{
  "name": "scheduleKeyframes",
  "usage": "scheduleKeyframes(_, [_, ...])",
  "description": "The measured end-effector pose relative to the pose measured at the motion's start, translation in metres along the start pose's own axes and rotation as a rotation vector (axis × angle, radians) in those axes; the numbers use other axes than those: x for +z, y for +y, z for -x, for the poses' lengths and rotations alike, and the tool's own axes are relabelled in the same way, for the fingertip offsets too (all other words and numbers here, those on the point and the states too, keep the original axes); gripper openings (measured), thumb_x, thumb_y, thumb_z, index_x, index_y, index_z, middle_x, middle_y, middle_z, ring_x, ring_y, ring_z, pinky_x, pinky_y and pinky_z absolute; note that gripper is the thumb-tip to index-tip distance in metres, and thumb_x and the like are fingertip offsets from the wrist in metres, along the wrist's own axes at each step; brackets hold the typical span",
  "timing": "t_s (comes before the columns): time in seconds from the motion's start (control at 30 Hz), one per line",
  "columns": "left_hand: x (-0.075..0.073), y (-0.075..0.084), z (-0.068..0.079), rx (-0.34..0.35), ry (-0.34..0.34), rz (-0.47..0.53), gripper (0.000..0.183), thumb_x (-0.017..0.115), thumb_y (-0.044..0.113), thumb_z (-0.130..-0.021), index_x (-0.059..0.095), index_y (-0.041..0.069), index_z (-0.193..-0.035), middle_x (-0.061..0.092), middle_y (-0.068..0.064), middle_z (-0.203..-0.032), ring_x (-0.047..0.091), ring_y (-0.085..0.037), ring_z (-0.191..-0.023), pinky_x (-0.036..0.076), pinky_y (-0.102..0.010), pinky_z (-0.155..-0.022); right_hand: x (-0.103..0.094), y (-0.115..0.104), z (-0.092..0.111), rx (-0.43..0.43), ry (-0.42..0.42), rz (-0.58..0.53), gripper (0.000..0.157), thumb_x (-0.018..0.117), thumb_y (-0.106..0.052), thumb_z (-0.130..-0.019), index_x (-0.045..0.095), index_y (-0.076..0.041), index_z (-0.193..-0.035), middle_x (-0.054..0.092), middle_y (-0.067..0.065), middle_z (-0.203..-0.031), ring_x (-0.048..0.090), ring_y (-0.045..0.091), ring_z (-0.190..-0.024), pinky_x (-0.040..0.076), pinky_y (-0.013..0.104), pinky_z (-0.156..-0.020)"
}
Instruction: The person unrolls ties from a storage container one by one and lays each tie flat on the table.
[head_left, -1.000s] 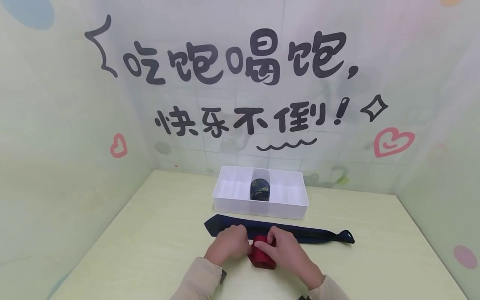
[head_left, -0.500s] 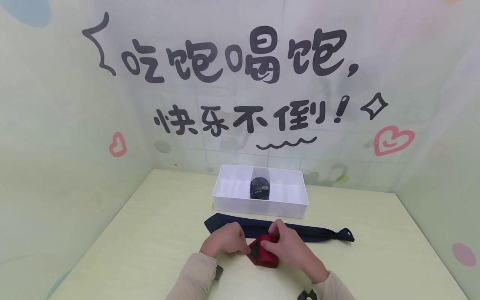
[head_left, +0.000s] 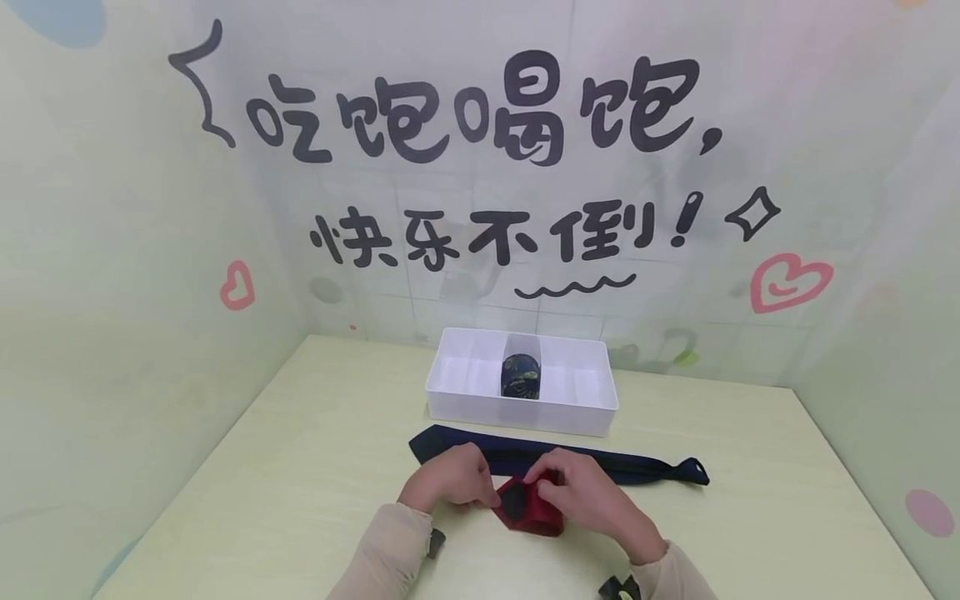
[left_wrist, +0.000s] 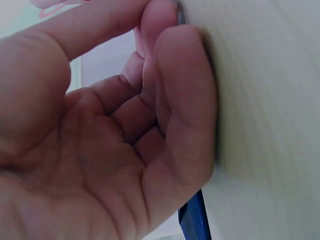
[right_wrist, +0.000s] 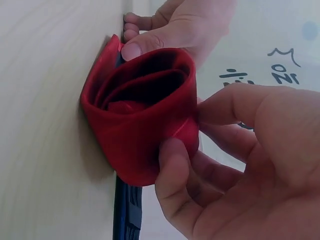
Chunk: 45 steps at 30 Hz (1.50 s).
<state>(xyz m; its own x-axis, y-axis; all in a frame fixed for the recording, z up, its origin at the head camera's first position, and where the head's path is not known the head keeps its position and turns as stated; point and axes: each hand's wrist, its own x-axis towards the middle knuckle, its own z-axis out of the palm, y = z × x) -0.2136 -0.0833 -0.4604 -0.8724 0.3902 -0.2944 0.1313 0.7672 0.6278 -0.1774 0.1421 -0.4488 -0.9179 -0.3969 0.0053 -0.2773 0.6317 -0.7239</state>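
A red necktie [head_left: 546, 521] lies coiled in a loose roll near the front of the table, its pointed end and dark lining showing on the left. My left hand [head_left: 453, 479] pinches that pointed end; in the right wrist view its thumb lies on the tip. On the roll's other side, my right hand [head_left: 588, 496] holds the coil [right_wrist: 140, 135] between thumb and fingers. Curled fingers of the left hand [left_wrist: 115, 125] fill the left wrist view, where the red necktie's end is mostly hidden. Just behind both hands a dark blue necktie [head_left: 630, 468] is stretched out flat, partly covered by them.
A white divided box [head_left: 517, 412] stands behind the blue necktie. Its middle compartment holds a rolled dark patterned necktie [head_left: 521, 377]. Printed walls [head_left: 480, 317] enclose the pale table [head_left: 300, 467] at the back and sides.
The red roll has shifted slightly right with my right hand, and more of its dark lining now shows. My left hand has moved a little left, still at the pointed end.
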Motion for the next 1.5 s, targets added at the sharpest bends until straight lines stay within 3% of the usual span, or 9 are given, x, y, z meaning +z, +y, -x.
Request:
scheduleKeyframes(0.07, [0.0,0.0,0.0,-0.003,0.001,-0.003,0.024,0.081,0.016,-0.079,0.068,0.014,-0.059,0.055,0.005,-0.052,0.047,-0.012,-0.047,0.036,-0.026,-0.047,-0.001,-0.001,0.0,0.013,-0.001,0.003,0.006,0.068,-0.021,-0.096,0.072,-0.021,-0.092,0.071,-0.002,-0.096,0.059,0.011,-0.083,0.05,0.022,-0.068])
scheduleKeyframes(0.2, [0.0,0.001,0.0,-0.013,0.008,0.004,0.025,0.081,0.015,-0.079,0.068,0.013,-0.059,0.053,0.005,-0.052,0.047,-0.012,-0.046,0.035,-0.026,-0.047,0.0,-0.001,-0.001,0.035,-0.008,0.019,0.014,0.074,-0.032,-0.094,0.066,-0.021,-0.089,0.069,-0.006,-0.086,0.059,0.009,-0.076,0.049,0.022,-0.064])
scheduleKeyframes(0.4, [0.002,0.002,0.001,-0.002,-0.008,0.026,0.023,0.081,0.015,-0.08,0.069,0.014,-0.06,0.057,0.003,-0.055,0.048,-0.012,-0.047,0.038,-0.026,-0.048,-0.002,0.001,0.002,0.087,0.0,0.101,0.015,0.075,-0.024,-0.092,0.061,-0.019,-0.091,0.065,-0.006,-0.081,0.055,0.011,-0.072,0.046,0.024,-0.062])
scheduleKeyframes(0.57, [0.001,0.002,0.002,0.003,-0.008,0.024,0.022,0.081,0.015,-0.08,0.069,0.014,-0.061,0.057,0.003,-0.055,0.048,-0.012,-0.048,0.039,-0.026,-0.048,-0.007,0.004,0.005,0.111,-0.015,0.125,0.013,0.073,-0.018,-0.093,0.06,-0.018,-0.096,0.065,-0.003,-0.087,0.056,0.013,-0.075,0.049,0.027,-0.064])
scheduleKeyframes(0.73, [0.001,0.001,0.001,0.0,-0.01,0.02,0.023,0.081,0.014,-0.08,0.069,0.014,-0.061,0.056,0.004,-0.054,0.047,-0.012,-0.047,0.038,-0.026,-0.048,-0.012,0.011,0.01,0.078,-0.037,0.152,0.014,0.069,-0.012,-0.094,0.067,-0.018,-0.107,0.07,0.0,-0.104,0.059,0.015,-0.088,0.056,0.037,-0.078])
scheduleKeyframes(0.93, [0.001,0.0,0.0,0.005,-0.01,0.018,0.023,0.081,0.013,-0.08,0.069,0.013,-0.061,0.055,0.004,-0.055,0.047,-0.011,-0.047,0.038,-0.026,-0.048,-0.014,0.01,0.017,0.078,-0.028,0.186,0.015,0.069,-0.006,-0.092,0.073,-0.015,-0.103,0.071,0.003,-0.105,0.059,0.016,-0.09,0.057,0.044,-0.084])
scheduleKeyframes(1.13, [0.002,-0.001,-0.001,0.017,-0.012,0.017,0.022,0.082,0.014,-0.08,0.069,0.013,-0.062,0.056,0.005,-0.055,0.047,-0.011,-0.047,0.039,-0.026,-0.048,-0.015,0.006,0.018,0.124,-0.012,0.206,0.014,0.07,-0.001,-0.088,0.074,-0.012,-0.096,0.07,0.002,-0.098,0.055,0.018,-0.086,0.054,0.041,-0.078])
scheduleKeyframes(1.33, [0.001,-0.001,0.0,0.005,-0.022,0.03,0.022,0.082,0.013,-0.08,0.069,0.012,-0.063,0.054,0.005,-0.055,0.047,-0.011,-0.048,0.038,-0.025,-0.048,-0.015,0.004,0.018,0.081,-0.029,0.219,0.015,0.067,0.004,-0.087,0.071,-0.009,-0.092,0.068,0.002,-0.096,0.053,0.018,-0.087,0.053,0.038,-0.076])
scheduleKeyframes(1.5, [0.0,0.0,0.001,0.002,-0.026,0.03,0.022,0.082,0.013,-0.081,0.069,0.012,-0.063,0.054,0.004,-0.055,0.048,-0.011,-0.049,0.039,-0.025,-0.049,-0.014,0.007,0.019,0.074,-0.031,0.25,0.007,0.075,-0.012,-0.088,0.068,-0.012,-0.091,0.067,-0.002,-0.09,0.051,0.016,-0.084,0.05,0.032,-0.073])
